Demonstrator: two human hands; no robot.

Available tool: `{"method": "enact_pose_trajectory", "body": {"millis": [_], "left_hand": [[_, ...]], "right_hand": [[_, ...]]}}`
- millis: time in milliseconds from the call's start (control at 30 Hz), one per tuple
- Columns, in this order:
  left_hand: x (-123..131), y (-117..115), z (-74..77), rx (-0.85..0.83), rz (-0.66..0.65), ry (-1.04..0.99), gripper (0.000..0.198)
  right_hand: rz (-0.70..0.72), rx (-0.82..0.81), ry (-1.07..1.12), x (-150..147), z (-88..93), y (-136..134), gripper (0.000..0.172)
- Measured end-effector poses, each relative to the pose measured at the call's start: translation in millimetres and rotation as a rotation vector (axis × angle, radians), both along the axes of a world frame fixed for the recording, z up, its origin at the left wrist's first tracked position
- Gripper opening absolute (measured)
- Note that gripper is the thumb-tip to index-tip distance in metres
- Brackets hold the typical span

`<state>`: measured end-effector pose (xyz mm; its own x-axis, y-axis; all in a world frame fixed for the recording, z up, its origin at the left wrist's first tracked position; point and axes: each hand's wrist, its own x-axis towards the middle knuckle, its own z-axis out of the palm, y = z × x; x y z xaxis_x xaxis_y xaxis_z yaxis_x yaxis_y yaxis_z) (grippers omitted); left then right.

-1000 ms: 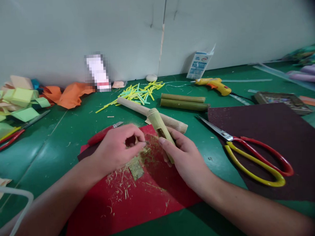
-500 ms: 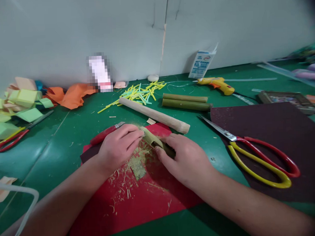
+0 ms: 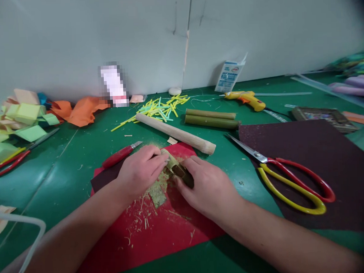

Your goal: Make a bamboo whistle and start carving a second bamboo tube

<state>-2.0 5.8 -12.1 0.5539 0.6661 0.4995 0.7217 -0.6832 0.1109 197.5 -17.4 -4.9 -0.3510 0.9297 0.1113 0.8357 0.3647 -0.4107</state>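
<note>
A short bamboo tube (image 3: 172, 164) with an opening cut in its side is held at a slant over red paper (image 3: 174, 241). My right hand (image 3: 206, 181) wraps round its near end, thumb beside the opening. At the far end, the fingers of my left hand (image 3: 141, 166) are closed on the tube; whether they also pinch something small is hidden. Below the tube lie pale shavings, fine dust and a small dust-covered flat piece (image 3: 157, 195). A red-handled knife (image 3: 118, 156) rests beyond my left hand, on the paper's far edge.
Behind the hands lie a pale peeled stick (image 3: 177, 133), two green bamboo pieces (image 3: 210, 120) and yellow strips (image 3: 159, 107). Large scissors (image 3: 270, 161) lie on dark sheet material (image 3: 330, 162) at right. A yellow glue gun (image 3: 246, 99) and a carton (image 3: 230, 76) are near the wall.
The bamboo tube has turned slightly in my hands, so more of its opening shows. Both hands still grip it. The whole view has shifted a little.
</note>
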Motion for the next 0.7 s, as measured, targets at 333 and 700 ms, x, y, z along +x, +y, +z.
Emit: {"method": "enact_pose_trajectory", "body": {"millis": [333, 700], "left_hand": [[3.1, 1.4, 4.9, 0.078, -0.031, 0.028, 0.025], [2.6, 1.3, 4.6, -0.053, -0.023, -0.019, 0.028]], "right_hand": [[0.007, 0.074, -0.026, -4.5, -4.3, -2.1, 0.013], [0.014, 0.09, -0.04, -6.9, -3.2, -3.1, 0.013]]}}
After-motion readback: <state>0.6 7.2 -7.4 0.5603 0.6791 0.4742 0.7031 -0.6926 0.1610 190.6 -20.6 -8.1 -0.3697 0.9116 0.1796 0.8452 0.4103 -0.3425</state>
